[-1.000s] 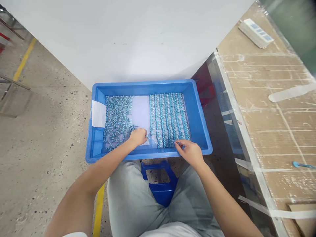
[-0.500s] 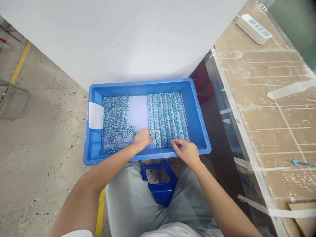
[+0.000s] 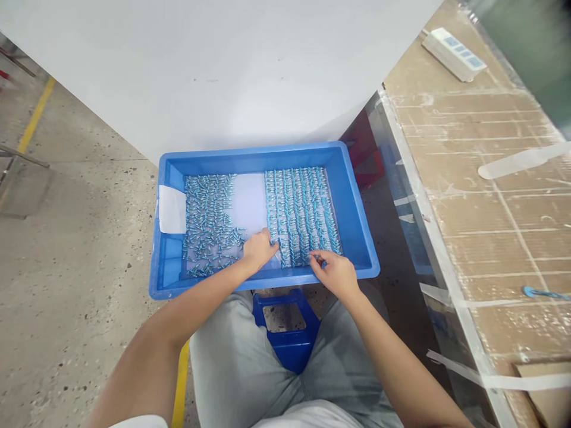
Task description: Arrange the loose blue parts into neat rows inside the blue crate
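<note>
1. Stool (image 3: 289,333), blue, below the tray's near wall, between the person's knees.
2. Left hand (image 3: 259,251): forearm ran in over the tray's near wall, palm down, wrist straight. Fingers curled under at the near end of the leftmost row; the tips were hidden, so whether they held anything could not be told.
3. Right hand (image 3: 335,273): over the tray's near wall, right of centre, wrist bent slightly inward. Thumb and forefinger were pinched shut on one small blue part (image 3: 322,260), at the near end of the rows.
4. Tray (image 3: 357,208), blue, shallow, lined with a clear sheet (image 3: 250,205).
5. Rows (image 3: 301,214): right half of the tray, parts laid in neat lines from near wall to far. Judged the finished share, roughly half.
6. Loose parts (image 3: 209,220): left half of the tray, scattered and unsorted. Judged the share remaining. A bare strip of sheet lay between them and the rows.
7. White board (image 3: 223,71), beyond the tray's far wall.
8. Bench (image 3: 491,208), right of the tray.
</note>
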A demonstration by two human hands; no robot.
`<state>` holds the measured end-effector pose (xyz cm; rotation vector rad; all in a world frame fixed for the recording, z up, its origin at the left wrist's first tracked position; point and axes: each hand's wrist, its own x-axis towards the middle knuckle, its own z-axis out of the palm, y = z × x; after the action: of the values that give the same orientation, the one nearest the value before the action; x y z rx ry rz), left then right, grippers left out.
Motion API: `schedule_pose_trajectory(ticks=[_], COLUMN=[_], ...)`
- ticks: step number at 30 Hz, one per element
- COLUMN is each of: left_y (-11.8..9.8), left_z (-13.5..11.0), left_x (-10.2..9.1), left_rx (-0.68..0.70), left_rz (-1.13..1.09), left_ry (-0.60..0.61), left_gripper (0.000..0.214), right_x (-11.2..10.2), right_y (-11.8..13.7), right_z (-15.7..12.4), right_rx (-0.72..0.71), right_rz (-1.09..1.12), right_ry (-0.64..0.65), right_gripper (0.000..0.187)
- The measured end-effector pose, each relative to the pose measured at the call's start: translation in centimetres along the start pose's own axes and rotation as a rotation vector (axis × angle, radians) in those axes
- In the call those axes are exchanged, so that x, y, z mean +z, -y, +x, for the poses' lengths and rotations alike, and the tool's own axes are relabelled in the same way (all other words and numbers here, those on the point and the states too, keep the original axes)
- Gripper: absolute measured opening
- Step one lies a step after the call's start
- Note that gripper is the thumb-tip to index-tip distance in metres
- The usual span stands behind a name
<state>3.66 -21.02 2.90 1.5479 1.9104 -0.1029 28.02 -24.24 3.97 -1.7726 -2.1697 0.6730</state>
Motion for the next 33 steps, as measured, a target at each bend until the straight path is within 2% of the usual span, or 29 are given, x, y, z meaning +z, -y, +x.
schedule_pose_trajectory(ticks=[6, 15, 23, 33], left_y=[0.5, 0.4, 0.7, 1.1], left_z=[0.9, 0.9, 1.5, 0.9], left_x=[0.6, 0.6, 1.4, 0.8], left_rx=[0.002, 0.053, 0.094, 0.077], left_rz=[-0.005, 0.036, 0.018, -0.033], left_ry=[-0.012, -0.011, -0.025, -0.047], left_gripper=[0.021, 0.022, 0.016, 0.019], right_x=[0.1, 0.1, 0.2, 0.3], right_y=[0.0, -0.1, -0.2, -0.3], right_z=[0.0, 0.0, 0.1, 0.1], right_rx=[0.007, -0.001, -0.016, -0.014], right_rz=[-0.014, -0.005, 0.004, 0.011], right_ry=[0.005, 0.003, -0.014, -0.017], right_gripper=[0.038, 0.040, 0.045, 0.045])
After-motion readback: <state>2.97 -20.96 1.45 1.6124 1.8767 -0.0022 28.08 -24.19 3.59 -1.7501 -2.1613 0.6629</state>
